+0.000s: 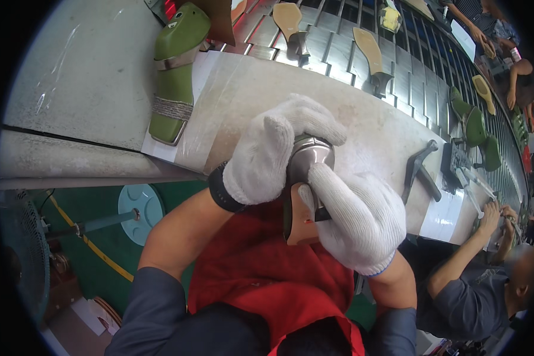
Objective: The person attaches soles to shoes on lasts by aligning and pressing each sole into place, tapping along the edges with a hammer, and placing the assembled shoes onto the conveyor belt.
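Both of my hands wear white knit gloves and close around one shoe (312,157) in front of my red apron. Its shiny grey-brown surface shows between the gloves, with a tan part below. My left hand (264,151) wraps the far left side of it, fingers curled over the top. From the right, my right hand (365,216) grips it, one finger pressing on the shiny part and the thumb lying against the tan part. The gloves hide much of the shoe.
A green shoe last (175,74) with straps lies at the left on the workbench (231,89). Dark pincers (420,172) lie to the right. Tan soles (369,50) and more green lasts (474,126) sit on the metal conveyor (332,41). A co-worker (469,302) works at the right.
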`<state>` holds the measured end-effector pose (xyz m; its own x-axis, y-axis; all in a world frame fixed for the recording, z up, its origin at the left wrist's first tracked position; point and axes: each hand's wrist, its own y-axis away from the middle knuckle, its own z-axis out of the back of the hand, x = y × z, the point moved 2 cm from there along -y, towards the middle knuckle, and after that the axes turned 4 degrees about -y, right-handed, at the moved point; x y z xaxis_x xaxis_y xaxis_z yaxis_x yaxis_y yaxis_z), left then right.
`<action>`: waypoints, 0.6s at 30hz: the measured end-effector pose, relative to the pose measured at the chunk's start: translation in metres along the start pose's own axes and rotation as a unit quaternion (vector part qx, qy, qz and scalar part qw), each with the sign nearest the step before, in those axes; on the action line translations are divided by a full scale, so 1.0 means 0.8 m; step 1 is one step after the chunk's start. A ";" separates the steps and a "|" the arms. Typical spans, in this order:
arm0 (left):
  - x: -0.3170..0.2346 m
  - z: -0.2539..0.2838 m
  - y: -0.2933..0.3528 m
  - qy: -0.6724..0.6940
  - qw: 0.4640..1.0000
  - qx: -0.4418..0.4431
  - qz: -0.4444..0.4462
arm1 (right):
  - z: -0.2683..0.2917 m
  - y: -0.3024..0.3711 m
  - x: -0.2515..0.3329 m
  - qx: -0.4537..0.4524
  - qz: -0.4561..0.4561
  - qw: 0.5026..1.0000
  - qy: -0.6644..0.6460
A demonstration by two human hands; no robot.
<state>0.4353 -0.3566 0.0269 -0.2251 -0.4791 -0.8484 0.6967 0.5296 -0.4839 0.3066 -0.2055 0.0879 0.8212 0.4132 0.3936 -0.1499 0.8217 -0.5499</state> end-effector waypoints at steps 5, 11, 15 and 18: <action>-0.001 0.000 -0.003 0.048 0.999 -0.018 -0.015 | 0.005 -0.008 0.002 0.016 -0.008 1.000 0.007; 0.018 -0.004 -0.047 0.221 0.952 -0.002 0.214 | -0.010 -0.043 -0.046 -0.074 -0.033 0.997 0.015; 0.027 -0.020 -0.066 0.225 0.959 -0.013 0.172 | 0.018 -0.046 -0.054 -0.040 -0.149 0.987 -0.054; 0.011 -0.016 -0.066 0.185 0.965 0.049 0.182 | 0.032 -0.045 -0.041 0.017 -0.188 0.981 -0.043</action>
<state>0.3880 -0.3801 0.0426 -0.1683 0.0181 -0.9856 0.8327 0.5377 -0.1323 0.2711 -0.2386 0.1139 0.7730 0.1080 0.6251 0.1361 0.9342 -0.3297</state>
